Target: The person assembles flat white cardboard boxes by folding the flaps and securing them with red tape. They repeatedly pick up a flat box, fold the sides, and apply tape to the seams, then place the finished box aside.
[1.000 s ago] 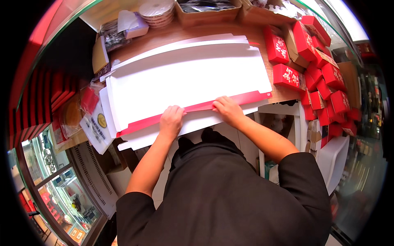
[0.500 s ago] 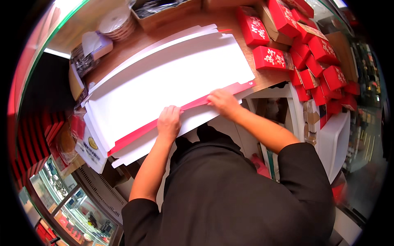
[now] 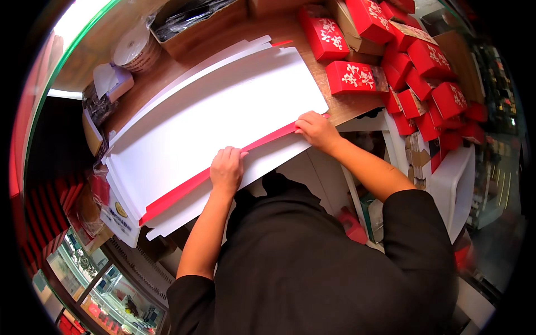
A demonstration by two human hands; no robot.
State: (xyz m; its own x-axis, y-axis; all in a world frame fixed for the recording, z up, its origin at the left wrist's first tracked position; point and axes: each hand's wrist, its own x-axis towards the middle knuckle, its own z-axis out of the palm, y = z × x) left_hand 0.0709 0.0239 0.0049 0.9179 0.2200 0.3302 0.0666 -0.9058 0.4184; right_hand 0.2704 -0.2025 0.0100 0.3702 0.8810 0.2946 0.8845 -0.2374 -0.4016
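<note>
A large flat cardboard box blank (image 3: pixel 223 111), white on its upper face, lies across the wooden table. Along its near side a narrow red flap (image 3: pixel 181 190) is folded up, with a white panel (image 3: pixel 262 159) reaching past the table's front edge. My left hand (image 3: pixel 226 172) is closed on the flap around its middle, fingertips on top and thumb at the right. Nearer the blank's right end, my right hand (image 3: pixel 318 132) pinches the same flap. Both thumbs are partly hidden by the fingers. More white sheets show beneath the blank at the far side.
Red boxes (image 3: pixel 427 61) are heaped at the right of the table. Far left stand a round stack (image 3: pixel 134 47) in clear wrap and an open carton (image 3: pixel 192 22) of dark plastic packets. A white bin (image 3: pixel 452 187) is at the right, below the boxes.
My right hand has slid to the right along the red flap, towards its end. My left hand stays on the flap near its middle. The whole view has shifted slightly.
</note>
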